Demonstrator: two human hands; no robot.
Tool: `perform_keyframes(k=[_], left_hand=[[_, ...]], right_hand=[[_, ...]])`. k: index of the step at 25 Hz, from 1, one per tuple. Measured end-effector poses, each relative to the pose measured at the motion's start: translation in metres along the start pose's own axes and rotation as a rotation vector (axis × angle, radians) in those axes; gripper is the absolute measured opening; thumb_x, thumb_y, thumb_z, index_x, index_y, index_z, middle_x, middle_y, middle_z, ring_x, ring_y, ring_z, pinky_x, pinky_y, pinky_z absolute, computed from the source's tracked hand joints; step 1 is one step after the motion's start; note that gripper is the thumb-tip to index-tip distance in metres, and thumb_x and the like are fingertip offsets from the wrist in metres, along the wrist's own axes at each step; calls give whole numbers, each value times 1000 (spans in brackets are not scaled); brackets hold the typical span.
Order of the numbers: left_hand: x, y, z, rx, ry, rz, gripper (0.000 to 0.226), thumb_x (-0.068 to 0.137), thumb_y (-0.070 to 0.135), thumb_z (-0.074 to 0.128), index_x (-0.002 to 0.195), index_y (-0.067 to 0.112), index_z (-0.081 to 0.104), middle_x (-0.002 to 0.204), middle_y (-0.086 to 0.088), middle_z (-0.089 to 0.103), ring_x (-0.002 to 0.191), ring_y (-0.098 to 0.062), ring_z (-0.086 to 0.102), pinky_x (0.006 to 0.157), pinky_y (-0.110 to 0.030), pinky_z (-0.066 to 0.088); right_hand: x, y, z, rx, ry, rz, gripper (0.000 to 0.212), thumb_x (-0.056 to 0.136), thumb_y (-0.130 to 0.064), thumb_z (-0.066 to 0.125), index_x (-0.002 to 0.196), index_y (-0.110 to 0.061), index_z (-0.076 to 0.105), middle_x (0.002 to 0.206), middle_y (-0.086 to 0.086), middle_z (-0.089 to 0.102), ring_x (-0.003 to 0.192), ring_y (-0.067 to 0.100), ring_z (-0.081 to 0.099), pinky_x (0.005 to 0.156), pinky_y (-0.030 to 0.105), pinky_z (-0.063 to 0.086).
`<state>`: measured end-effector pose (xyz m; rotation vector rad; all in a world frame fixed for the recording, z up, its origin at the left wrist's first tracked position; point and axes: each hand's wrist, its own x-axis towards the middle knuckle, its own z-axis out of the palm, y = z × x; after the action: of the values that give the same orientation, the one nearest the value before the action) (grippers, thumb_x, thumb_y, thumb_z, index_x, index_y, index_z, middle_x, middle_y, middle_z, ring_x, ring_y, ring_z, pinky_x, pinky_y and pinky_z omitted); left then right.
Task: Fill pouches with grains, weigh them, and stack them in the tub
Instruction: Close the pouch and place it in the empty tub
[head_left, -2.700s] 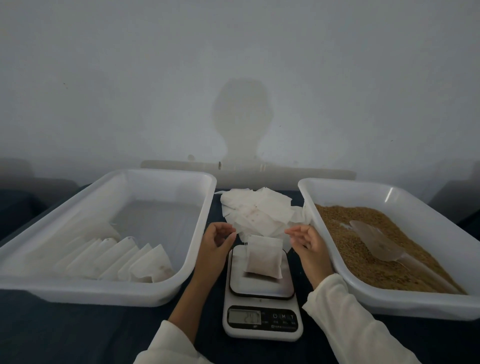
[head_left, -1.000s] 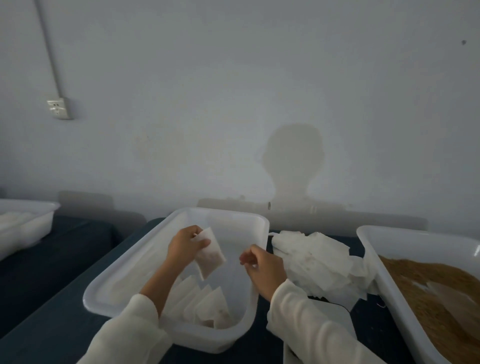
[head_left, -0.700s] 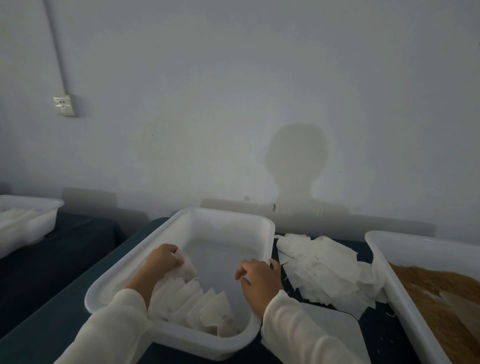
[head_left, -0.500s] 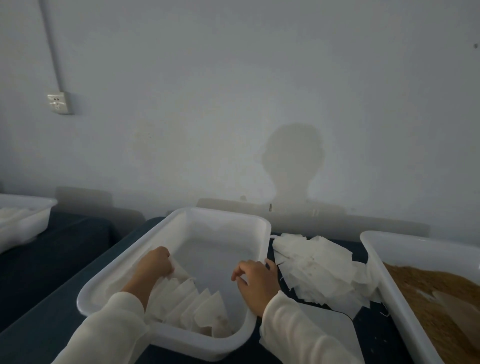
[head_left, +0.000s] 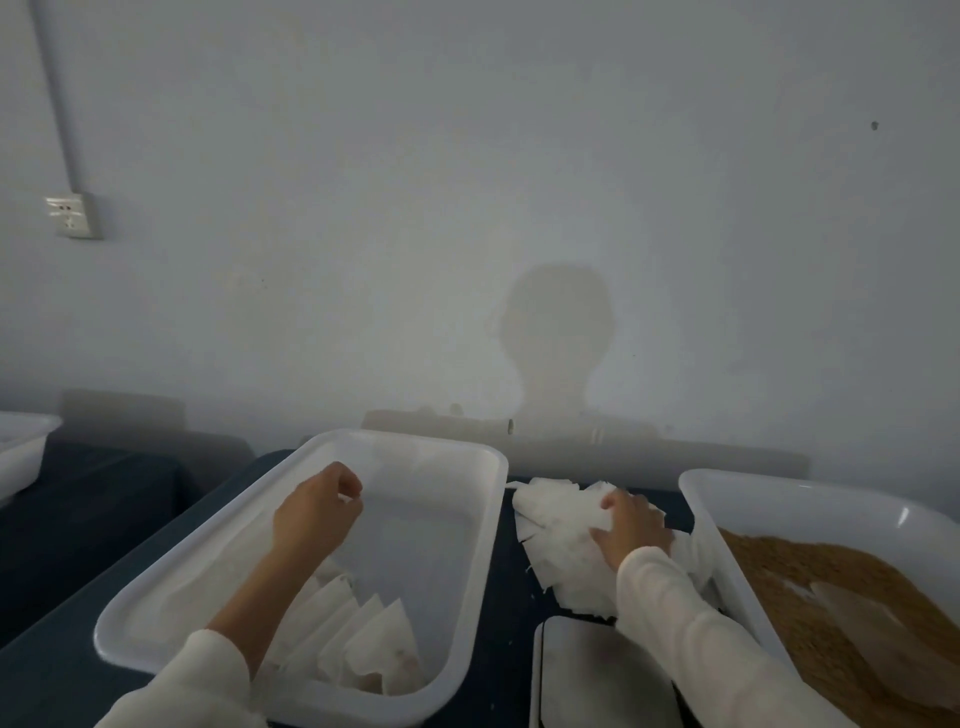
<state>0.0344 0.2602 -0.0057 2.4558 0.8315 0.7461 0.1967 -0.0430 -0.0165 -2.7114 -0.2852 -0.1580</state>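
Head cam view, going left to right: way off at the left edge there's the corner of another white tub (head_left: 21, 447) on a dark surface, and up on the wall a power socket (head_left: 72, 215) with a conduit running up from it.

Next comes the white plastic tub (head_left: 156, 587) on the dark tabletop (head_left: 62, 670). A row of filled pouches (head_left: 374, 649) stands on edge in its near end, leaning against each other like fanned cards; the far end of the tub is bare. The left hand (head_left: 314, 512) hovers above the middle of the tub, fingers loosely curled, and as far as I can see it's not holding anything.

Just right of the tub, between it and the grain tub, sits a messy pile of empty pouches (head_left: 556, 540) on the table. The right hand (head_left: 631, 530) is down on that pile, fingers on the top sheets. Can't really tell if it's actually pinching one or just resting there.

Below that pile, at the bottom edge, you can see the pale platform of the kitchen scale (head_left: 587, 675), partly covered by the right sleeve.

Far right is the grain tub (head_left: 727, 499), holding brown grains (head_left: 779, 561), with a clear scoop (head_left: 852, 613) lying in them.
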Motion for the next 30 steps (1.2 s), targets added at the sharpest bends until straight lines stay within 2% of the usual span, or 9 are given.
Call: perform_keyframes(k=[3, 8, 13, 15, 18, 22, 25, 28, 30], left_hand=[[-11, 5, 10, -33, -9, 23, 4, 87, 24, 59, 89, 28, 59, 89, 13, 61, 85, -13, 58, 70, -25, 38], [-14, 0, 15, -33, -19, 16, 5, 87, 23, 59, 88, 27, 58, 91, 10, 62, 84, -13, 56, 70, -25, 38], [-21, 3, 18, -24, -45, 44, 5, 88, 21, 58, 89, 26, 59, 92, 10, 62, 87, -13, 57, 71, -25, 41], [-23, 5, 18, -18, -46, 48, 5, 89, 22, 57, 89, 27, 58, 92, 10, 62, 88, -13, 58, 72, -25, 41], [-24, 4, 18, 9, -53, 44, 5, 89, 21, 56, 89, 27, 57, 96, 9, 64, 91, -14, 59, 73, -24, 42], [-28, 9, 16, 8, -45, 49, 7, 89, 21, 56, 88, 28, 56, 96, 9, 64, 90, -13, 59, 74, -25, 44], [-30, 24, 11, -65, -8, 99, 10, 89, 18, 57, 86, 28, 56, 91, 10, 63, 82, -11, 57, 72, -26, 45], [-41, 61, 6, -237, -36, 167, 15, 90, 15, 59, 84, 29, 56, 87, 12, 61, 79, -8, 57, 66, -23, 42], [-54, 95, 9, -329, -110, 259, 14, 90, 15, 59, 86, 28, 55, 88, 13, 61, 83, -7, 58, 72, -19, 45]], right_hand=[[12, 27, 9, -81, -84, 158, 48, 86, -38, 64, 126, -23, 41, 134, 5, 45, 122, 27, 46, 100, 41, 40], [18, 40, 20, -5, -64, 151, 10, 94, -32, 51, 102, -26, 55, 110, -1, 61, 104, 22, 56, 97, 38, 37], [20, 37, 21, -3, -99, 104, 19, 89, -45, 56, 86, -28, 48, 96, -5, 61, 90, 18, 57, 93, 35, 40], [21, 36, 24, -51, -109, 65, 23, 87, -47, 57, 88, -27, 47, 99, -4, 61, 90, 17, 57, 91, 34, 42], [24, 35, 27, -101, -26, 21, 13, 95, -37, 48, 97, -26, 54, 105, -3, 63, 94, 18, 59, 87, 30, 44], [23, 33, 23, -83, 23, 18, 14, 98, -26, 45, 100, -23, 58, 105, -1, 64, 95, 18, 60, 81, 26, 43], [21, 28, -6, 76, 132, 38, 16, 96, -23, 48, 81, -22, 53, 89, 1, 61, 79, 20, 57, 68, 25, 42], [18, 28, -53, 411, 172, -11, 9, 90, -15, 58, 82, -15, 61, 86, 6, 62, 82, 24, 56, 70, 25, 39], [3, 33, -86, 678, 130, -104, 10, 87, -5, 62, 78, -8, 61, 80, 10, 62, 77, 22, 55, 70, 27, 40]])
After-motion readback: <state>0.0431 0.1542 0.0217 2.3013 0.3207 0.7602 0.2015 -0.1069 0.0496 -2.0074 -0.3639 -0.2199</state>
